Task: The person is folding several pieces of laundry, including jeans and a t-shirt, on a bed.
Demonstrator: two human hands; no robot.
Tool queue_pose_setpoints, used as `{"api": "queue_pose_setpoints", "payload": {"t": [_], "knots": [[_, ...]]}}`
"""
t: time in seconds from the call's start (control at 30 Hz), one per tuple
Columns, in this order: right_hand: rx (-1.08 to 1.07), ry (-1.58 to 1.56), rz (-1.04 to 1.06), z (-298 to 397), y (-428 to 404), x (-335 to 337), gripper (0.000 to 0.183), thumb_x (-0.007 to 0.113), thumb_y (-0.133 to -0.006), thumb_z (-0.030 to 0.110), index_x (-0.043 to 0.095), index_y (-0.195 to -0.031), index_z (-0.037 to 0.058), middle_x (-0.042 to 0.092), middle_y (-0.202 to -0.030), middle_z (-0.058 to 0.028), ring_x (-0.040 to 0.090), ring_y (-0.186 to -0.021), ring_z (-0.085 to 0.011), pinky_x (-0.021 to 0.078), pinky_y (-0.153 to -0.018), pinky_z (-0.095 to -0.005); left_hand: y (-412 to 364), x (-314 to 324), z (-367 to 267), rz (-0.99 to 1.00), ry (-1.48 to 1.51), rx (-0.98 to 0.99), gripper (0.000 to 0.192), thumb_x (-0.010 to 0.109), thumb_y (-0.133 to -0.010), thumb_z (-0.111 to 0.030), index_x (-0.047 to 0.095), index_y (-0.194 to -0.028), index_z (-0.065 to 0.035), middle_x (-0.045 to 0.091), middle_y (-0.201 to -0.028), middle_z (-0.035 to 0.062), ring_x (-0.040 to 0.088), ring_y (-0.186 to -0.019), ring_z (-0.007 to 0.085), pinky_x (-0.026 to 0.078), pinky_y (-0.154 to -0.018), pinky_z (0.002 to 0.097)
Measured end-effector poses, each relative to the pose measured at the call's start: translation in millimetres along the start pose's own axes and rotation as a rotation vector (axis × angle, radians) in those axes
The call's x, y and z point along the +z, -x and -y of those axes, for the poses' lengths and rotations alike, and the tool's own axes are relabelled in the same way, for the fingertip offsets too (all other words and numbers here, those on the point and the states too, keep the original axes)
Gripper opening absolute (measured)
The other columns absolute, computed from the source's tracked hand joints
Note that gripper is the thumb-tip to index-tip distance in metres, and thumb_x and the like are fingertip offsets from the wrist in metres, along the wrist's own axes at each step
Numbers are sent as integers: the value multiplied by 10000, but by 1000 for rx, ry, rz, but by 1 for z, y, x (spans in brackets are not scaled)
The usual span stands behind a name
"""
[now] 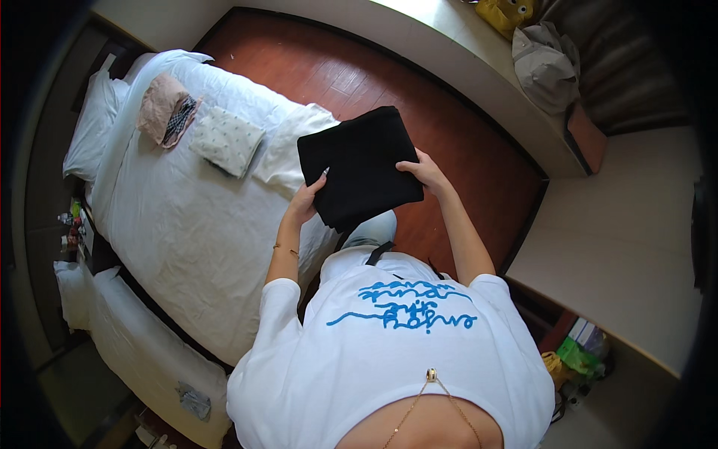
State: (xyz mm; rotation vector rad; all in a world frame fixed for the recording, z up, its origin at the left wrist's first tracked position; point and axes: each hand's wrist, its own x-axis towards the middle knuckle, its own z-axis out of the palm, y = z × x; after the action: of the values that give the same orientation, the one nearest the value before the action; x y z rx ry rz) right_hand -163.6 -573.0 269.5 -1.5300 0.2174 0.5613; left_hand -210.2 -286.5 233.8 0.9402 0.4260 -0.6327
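Note:
A folded black cloth [362,163] is held up in front of me between both hands. My left hand [305,197] grips its lower left edge, thumb on top and fingers underneath. On the opposite side, my right hand [424,170] pinches the edge the same way. To the left on the white bed lie a folded pale cloth with small dots [227,141], a folded pink garment [159,106] with a dark checked piece tucked in it, and a white cloth [285,151] near the bed's edge, partly behind the black cloth.
A second bed [157,353] stands at the lower left with a small grey item [194,401] on it. A long ledge at the upper right carries a grey bag [547,67] and a yellow bag [504,15]. A light desk [611,224] stands at the right.

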Motion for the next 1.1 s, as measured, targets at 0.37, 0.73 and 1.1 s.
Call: {"api": "queue_pose_setpoints", "payload": {"t": [0.37, 0.73, 1.1], "knots": [[129, 93, 165, 104, -220, -86, 442, 571, -655, 28, 493, -1089, -8, 562, -891, -75, 548, -779, -149, 456, -697, -258, -177, 48, -85, -63, 344, 103, 325, 516, -848, -169, 473, -1117, 7, 561, -1047, 106, 558, -946, 190, 444, -856, 308], [75, 546, 889, 207, -444, 49, 434, 579, -665, 19, 494, -1089, -19, 580, -928, -79, 555, -828, -163, 432, -781, -269, -208, 39, -125, -485, 850, 606, 361, 545, -825, -165, 469, -1144, -15, 522, -1125, 103, 506, -1035, 213, 393, -911, 334], [-107, 949, 1545, 238, -526, 233, 443, 597, -653, 70, 520, -1080, -16, 592, -919, -94, 570, -814, -179, 456, -759, -295, -250, 51, -164, -959, 1217, 953, 454, 551, -821, -229, 415, -1221, -63, 449, -1220, 89, 422, -1129, 220, 327, -957, 344]]}}
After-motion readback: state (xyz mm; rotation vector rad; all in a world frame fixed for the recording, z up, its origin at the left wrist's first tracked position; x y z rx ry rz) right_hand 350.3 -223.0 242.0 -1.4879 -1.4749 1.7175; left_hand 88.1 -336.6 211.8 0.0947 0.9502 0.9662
